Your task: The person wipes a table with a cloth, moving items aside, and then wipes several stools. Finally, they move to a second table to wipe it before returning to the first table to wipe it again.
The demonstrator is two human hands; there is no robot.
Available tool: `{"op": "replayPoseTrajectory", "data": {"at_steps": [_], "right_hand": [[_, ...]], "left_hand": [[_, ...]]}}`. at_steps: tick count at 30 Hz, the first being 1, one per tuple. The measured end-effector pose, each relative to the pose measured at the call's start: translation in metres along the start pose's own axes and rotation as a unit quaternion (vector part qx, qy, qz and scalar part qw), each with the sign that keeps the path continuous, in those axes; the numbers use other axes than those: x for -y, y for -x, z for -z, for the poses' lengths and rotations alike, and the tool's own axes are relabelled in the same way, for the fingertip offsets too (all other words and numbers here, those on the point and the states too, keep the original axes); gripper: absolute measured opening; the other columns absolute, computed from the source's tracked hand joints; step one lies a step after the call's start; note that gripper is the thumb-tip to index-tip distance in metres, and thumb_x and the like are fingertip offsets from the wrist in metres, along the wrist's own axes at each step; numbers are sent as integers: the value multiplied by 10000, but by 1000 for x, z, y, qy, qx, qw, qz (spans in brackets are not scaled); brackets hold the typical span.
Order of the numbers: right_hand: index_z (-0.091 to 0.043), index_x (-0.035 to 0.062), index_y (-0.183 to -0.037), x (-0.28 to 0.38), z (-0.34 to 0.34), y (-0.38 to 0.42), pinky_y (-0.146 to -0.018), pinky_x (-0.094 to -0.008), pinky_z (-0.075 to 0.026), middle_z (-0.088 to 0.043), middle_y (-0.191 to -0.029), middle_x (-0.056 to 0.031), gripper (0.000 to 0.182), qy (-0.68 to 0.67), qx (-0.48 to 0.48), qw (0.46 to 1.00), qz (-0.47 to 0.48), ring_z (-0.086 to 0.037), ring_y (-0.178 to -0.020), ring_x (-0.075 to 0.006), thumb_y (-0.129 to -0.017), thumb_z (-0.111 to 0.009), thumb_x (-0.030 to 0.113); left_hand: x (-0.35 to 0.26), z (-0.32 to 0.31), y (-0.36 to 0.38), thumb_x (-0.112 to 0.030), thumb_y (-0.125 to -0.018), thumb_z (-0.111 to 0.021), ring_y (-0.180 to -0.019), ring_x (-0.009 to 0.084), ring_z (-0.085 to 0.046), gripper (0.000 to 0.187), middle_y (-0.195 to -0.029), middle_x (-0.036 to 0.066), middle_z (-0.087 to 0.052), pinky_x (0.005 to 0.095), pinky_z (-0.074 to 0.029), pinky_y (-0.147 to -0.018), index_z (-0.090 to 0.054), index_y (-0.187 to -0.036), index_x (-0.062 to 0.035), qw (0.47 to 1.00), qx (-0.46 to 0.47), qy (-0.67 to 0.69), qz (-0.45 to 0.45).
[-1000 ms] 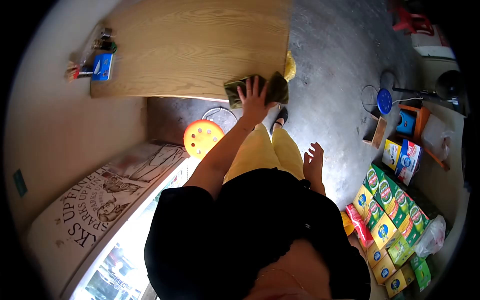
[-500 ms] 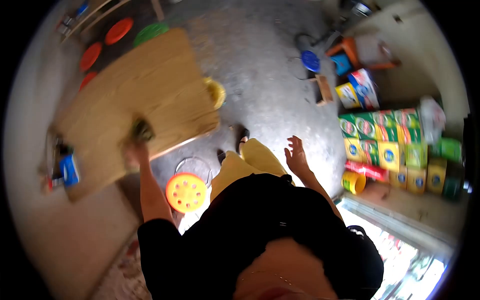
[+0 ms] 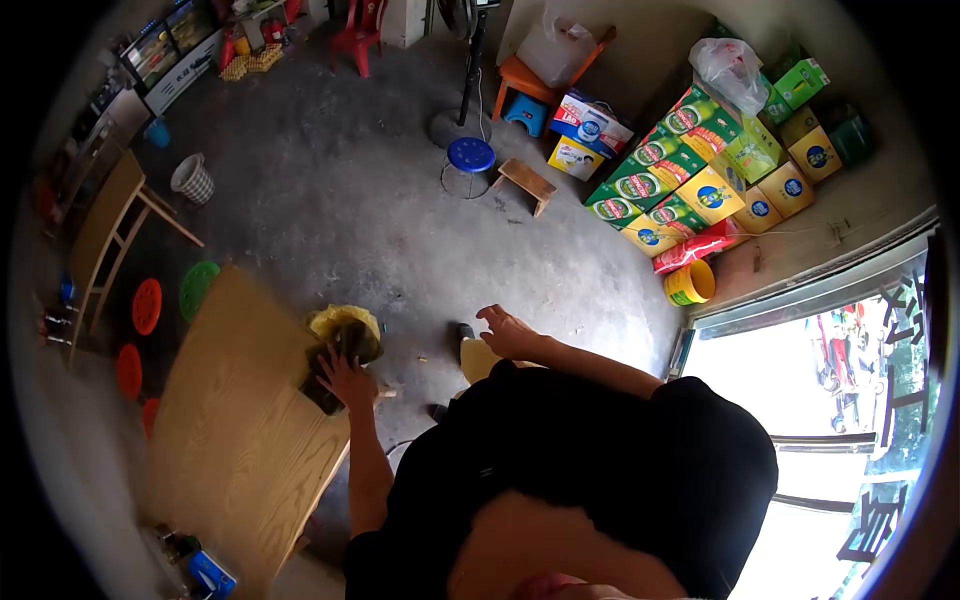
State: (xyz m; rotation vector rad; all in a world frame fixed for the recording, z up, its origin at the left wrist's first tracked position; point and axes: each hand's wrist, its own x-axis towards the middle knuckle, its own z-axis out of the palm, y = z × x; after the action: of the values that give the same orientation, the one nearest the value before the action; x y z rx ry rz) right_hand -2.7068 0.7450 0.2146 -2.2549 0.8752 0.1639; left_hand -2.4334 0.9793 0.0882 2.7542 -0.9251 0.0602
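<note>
At the end of the wooden table (image 3: 235,370), my left hand (image 3: 347,380) is on a dark cloth (image 3: 322,398), its fingers partly spread over it. Part of the cloth is hidden under the palm. Just beyond the fingertips is a bin with a yellow liner (image 3: 330,317), close against the table edge, with something dark at its mouth. My right hand (image 3: 508,333) hangs in the air over the floor in front of my body, fingers apart and loosely bent, holding nothing.
Red stools (image 3: 147,306) and a green stool (image 3: 199,290) line the table's far side. A blue stool (image 3: 471,154) and a small wooden bench (image 3: 527,183) stand ahead. Stacked beer cartons (image 3: 665,185) fill the right wall, beside a yellow bucket (image 3: 690,284). A blue box (image 3: 211,574) lies at the near table corner.
My left hand has moved with the dark cloth across the table to the end beside the yellow-lined bin. The view has turned, and my right hand is still empty.
</note>
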Motion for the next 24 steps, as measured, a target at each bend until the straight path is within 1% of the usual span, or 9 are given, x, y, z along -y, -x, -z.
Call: {"op": "replayPoseTrajectory", "data": {"at_steps": [3, 5, 7, 10, 12, 14, 16, 20, 24], "right_hand": [[-416, 42, -1363, 36, 17, -47, -1008, -435, -447, -437, -1367, -224, 509, -36, 71, 996, 36, -530, -1216, -383, -916, -606, 195], [-412, 47, -1362, 60, 34, -75, -1038, -452, -420, -456, -1340, -218, 599, -69, 58, 989, 120, -502, -1244, -391, -856, -683, 217], [-416, 54, -1351, 53, 32, -115, -1050, -484, -392, -474, -1304, -214, 677, -32, -65, 963, 259, -486, -1247, -410, -788, -747, 232], [-446, 61, -1318, 51, 72, -155, -992, -473, -426, -584, -1213, -206, 652, 23, -68, 965, 254, -539, -1176, -401, -767, -758, 217], [-457, 70, -1301, 40, 107, -177, -944, -452, -457, -627, -1126, -194, 620, -20, 15, 974, 227, -577, -1109, -392, -775, -749, 219], [-538, 93, -1209, 32, 134, -196, -805, -418, -512, -687, -927, -160, 497, -4, 60, 971, 233, -650, -928, -367, -799, -748, 278], [-571, 99, -1186, 36, 160, -215, -799, -418, -503, -686, -944, -158, 462, 35, 79, 966, 244, -648, -925, -361, -803, -752, 284], [-648, 104, -1106, 65, 204, -250, -773, -423, -491, -691, -924, -142, 356, 48, 105, 962, 246, -648, -884, -349, -864, -706, 359], [-675, 101, -1076, 101, 235, -298, -777, -433, -496, -687, -930, -157, 336, 5, 127, 965, 231, -648, -886, -352, -975, -550, 396]], "left_hand": [[-51, 9, -64, -444, -998, -478, -1105, 434, -576, 497, -1085, 235, -663, 521, -456, -932, -616, -1193, -8, 955, 212, 198, -54], [-96, -9, -91, -422, -1003, -469, -903, 474, -608, 486, -987, 264, -669, 476, -490, -794, -627, -1124, 22, 923, 135, 320, -165], [-162, 31, -112, -389, -1010, -445, -934, 469, -612, 459, -987, 262, -670, 480, -484, -785, -642, -1079, 20, 855, 185, 468, -127], [-200, 30, -145, -376, -1004, -461, -888, 410, -648, 441, -948, 235, -680, 436, -494, -763, -645, -1073, 20, 831, 250, 477, -140], [-219, 63, -160, -318, -933, -633, -818, 202, -622, 359, -893, 158, -681, 389, -487, -752, -644, -1035, 27, 797, 325, 497, -110], [-229, 101, -172, -311, -895, -681, -826, 218, -629, 370, -904, 161, -683, 382, -490, -764, -641, -1043, 26, 810, 321, 471, -136], [-227, 112, -190, -293, -780, -798, -829, 254, -641, 444, -924, 168, -680, 360, -496, -793, -636, -1055, 16, 847, 314, 402, -152], [-202, 120, -230, -156, -832, -735, -743, 254, -646, 232, -808, 164, -654, 377, -483, -675, -635, -972, -1, 890, 163, 401, -140], [-171, 140, -287, -122, -841, -717, -699, 243, -617, 187, -775, 167, -648, 360, -465, -649, -637, -944, 12, 912, 166, 355, -126]]}}
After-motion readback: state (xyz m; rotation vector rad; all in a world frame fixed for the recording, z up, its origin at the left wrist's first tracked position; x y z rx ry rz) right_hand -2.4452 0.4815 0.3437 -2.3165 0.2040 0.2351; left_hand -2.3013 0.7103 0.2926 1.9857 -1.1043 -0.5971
